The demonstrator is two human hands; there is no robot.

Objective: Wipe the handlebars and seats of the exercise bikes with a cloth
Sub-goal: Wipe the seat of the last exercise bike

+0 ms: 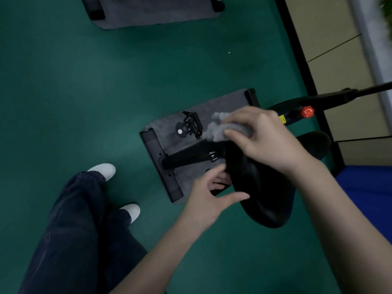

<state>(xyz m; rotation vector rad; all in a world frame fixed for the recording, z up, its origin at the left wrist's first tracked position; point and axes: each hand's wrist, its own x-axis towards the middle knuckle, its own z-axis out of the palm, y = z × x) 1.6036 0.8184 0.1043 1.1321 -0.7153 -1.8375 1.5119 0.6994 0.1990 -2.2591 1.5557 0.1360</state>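
A black bike seat (pixel 266 194) fills the lower middle right of the head view, its nose pointing up-left. My right hand (pixel 265 136) grips a crumpled grey-white cloth (pixel 224 128) at the seat's nose. My left hand (pixel 212 192) sits at the seat's left side, fingers spread and reaching under its edge, thumb along the rim. The bike's frame (pixel 314 102) with a red knob (pixel 307 112) runs off to the right. Handlebars are not in view.
The bike stands on a grey mat (pixel 169 124) over green floor, with its base bar (pixel 161 166) and a pedal (pixel 192 125) below. Another mat (pixel 152 11) lies at the top. My legs and white shoes (pixel 104 170) are at lower left. A wall (pixel 331 49) runs along the right.
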